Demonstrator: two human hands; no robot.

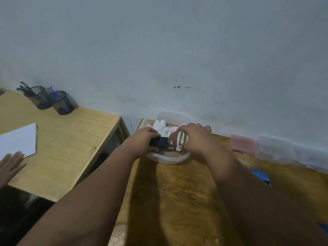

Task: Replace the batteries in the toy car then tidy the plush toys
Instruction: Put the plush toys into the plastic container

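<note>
A clear plastic tub (167,159) stands at the far edge of the brown desk, against the wall. Inside it lie a white bunny plush (159,126), a pink plush (172,130) and a brown plush with yellow and dark stripes (177,138). My left hand (142,142) grips a dark, boxy plush or toy (159,141) at the tub's left side. My right hand (194,138) holds the striped brown plush over the tub's right side. A blue object (260,175), perhaps the toy car, peeks out behind my right forearm.
A pink pad (242,143) and clear lidded boxes (274,150) line the wall to the right. On a second, lighter desk (71,142) to the left stand two mesh pen cups (51,101) and white paper (19,141), with another person's hand (9,165) beside it.
</note>
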